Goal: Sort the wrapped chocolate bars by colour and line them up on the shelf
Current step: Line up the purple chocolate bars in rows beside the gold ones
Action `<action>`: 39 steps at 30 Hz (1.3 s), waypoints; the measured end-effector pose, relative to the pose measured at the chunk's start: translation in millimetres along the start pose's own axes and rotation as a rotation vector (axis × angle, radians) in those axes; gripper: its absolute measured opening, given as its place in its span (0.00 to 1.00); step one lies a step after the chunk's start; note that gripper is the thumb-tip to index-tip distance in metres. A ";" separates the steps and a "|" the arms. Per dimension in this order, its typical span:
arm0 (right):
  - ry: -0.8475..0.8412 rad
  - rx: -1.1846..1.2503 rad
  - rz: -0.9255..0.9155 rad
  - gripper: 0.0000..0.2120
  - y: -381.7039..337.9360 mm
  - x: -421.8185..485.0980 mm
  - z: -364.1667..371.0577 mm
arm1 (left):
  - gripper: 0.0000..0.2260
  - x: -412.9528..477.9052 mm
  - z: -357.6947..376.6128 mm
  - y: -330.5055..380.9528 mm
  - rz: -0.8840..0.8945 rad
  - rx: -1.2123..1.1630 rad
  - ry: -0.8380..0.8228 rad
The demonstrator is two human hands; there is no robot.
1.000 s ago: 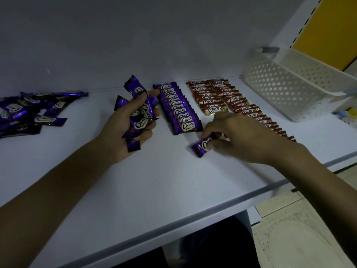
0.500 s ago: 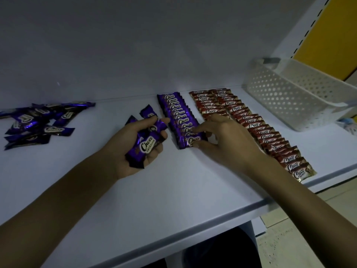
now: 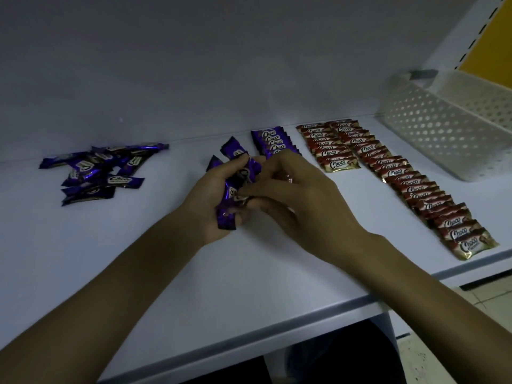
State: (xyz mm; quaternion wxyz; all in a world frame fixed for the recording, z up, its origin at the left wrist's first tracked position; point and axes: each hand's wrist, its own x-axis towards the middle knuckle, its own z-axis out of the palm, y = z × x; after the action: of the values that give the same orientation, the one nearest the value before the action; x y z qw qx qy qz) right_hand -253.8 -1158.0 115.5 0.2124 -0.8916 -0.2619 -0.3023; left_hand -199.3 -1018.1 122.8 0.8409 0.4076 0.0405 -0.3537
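Note:
My left hand grips a bunch of purple chocolate bars over the middle of the white shelf. My right hand reaches across and pinches one purple bar in that bunch. Behind my hands a lined-up row of purple bars runs toward the back wall, its near part hidden by my right hand. To its right lie a short row of red bars and a long row of red bars that reaches the shelf's front edge. A loose heap of purple bars lies at the left.
A white perforated plastic basket stands at the back right of the shelf. The shelf's front edge runs diagonally below my forearms, with dark space under it and tiled floor at the lower right.
My right hand left the front end of the purple row and moved left to the bunch in my left hand, where it now pinches a bar. The left hand stayed almost in place.

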 end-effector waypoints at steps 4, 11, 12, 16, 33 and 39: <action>-0.028 -0.109 -0.021 0.13 10.2 -22.1 -16.7 | 0.10 6.6 -8.4 -1.1 0.179 0.231 0.066; -0.254 0.155 0.205 0.15 39.1 -67.0 -32.0 | 0.15 2.5 -4.0 -3.4 0.052 0.484 -0.055; -0.256 0.148 0.236 0.16 42.0 -68.1 -31.6 | 0.17 2.0 -3.6 -5.4 -0.002 0.472 -0.069; -0.285 0.128 0.253 0.15 54.6 -65.9 -33.6 | 0.18 3.9 -3.2 -12.4 -0.094 0.399 -0.041; -0.151 0.042 0.335 0.15 82.1 -47.9 -26.0 | 0.13 5.7 5.7 -20.4 -0.261 0.283 0.112; -0.160 0.038 0.354 0.15 81.3 -45.7 -29.1 | 0.14 1.9 11.2 -20.0 -0.257 0.314 0.114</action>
State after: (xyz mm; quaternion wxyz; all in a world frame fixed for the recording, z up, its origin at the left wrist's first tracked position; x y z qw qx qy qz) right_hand -248.9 -1251.9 89.0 0.2573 -0.9408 -0.1228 -0.1834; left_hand -212.9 -1035.4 116.5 0.7113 0.5446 0.0837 -0.4364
